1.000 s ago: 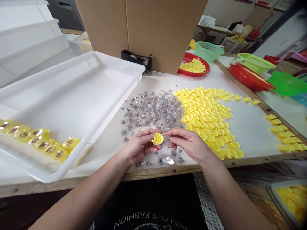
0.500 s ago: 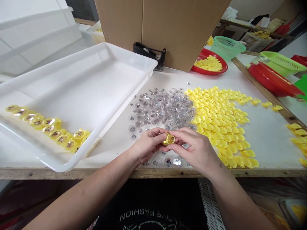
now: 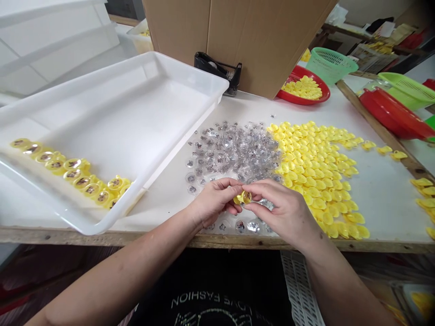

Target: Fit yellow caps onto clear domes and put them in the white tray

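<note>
Between both hands, above the front of the table, is a small yellow plastic piece [image 3: 242, 198] with a clear picture disc in its face. My left hand [image 3: 217, 201] pinches its left side with thumb and fingers. My right hand [image 3: 277, 206] grips the right side with thumb and forefinger; the fingers hide much of the piece. Just beyond the hands lies a spread of clear domed discs [image 3: 227, 149] with small dark pictures. To their right, many yellow plastic pieces [image 3: 312, 167] lie in overlapping rows.
A white tray [image 3: 183, 86] on the left holds yellow pieces with discs [image 3: 81, 182] along its near side. Behind stand a black tape dispenser [image 3: 220, 72] and a cardboard box [image 3: 238, 40]. Red bowl [image 3: 302, 97], green basket [image 3: 331, 65] and a wooden strip [image 3: 377, 120] are at right.
The yellow piece has turned slightly between my hands, its disc now facing more to the right. The whole view has shifted a little; the tray and piles look unchanged.
</note>
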`<state>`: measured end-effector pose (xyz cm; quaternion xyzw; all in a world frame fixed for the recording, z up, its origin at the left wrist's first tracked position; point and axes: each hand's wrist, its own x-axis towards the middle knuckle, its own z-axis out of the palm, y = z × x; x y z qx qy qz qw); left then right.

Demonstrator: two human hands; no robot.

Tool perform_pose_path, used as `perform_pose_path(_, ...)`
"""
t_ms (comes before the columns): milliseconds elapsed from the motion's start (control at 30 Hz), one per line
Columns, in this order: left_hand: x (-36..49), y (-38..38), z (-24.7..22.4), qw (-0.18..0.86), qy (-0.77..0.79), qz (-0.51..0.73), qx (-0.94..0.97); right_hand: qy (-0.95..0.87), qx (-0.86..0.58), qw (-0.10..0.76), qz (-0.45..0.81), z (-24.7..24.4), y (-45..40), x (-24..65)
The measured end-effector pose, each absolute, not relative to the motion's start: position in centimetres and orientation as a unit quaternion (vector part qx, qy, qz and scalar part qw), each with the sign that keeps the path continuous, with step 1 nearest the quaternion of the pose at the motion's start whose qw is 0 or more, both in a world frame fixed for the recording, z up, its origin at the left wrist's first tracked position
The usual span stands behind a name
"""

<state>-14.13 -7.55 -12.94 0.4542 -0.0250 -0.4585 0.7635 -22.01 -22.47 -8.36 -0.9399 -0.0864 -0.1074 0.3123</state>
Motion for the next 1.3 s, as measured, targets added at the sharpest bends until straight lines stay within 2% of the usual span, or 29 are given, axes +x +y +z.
perform_pose_path(200,-13.9,-7.0,-12.7,0.769,-0.004,-0.501,0.396,-0.066,-0.932,0.341,-0.104,-8.6,-23.0,-22.1)
perform_pose_path(533,-14.0,-6.9,-12.6,0.76,-0.008,-0.528,0.38,-0.098,-0.93,0.328,-0.13,-8.5,-23.2,-22.6)
perform_pose_path(833,-14.1,-6.9,-13.0,0.758,-0.022,-0.534,0.374,-0.15,-0.953,0.22,-0.144,-7.4,-22.6,-22.9)
perform_pose_path(1300,-14.3,-7.0,-12.8,0.76,-0.025,-0.526,0.381,-0.13,-0.957,0.196,-0.171,-7.5,-21.6,-22.8)
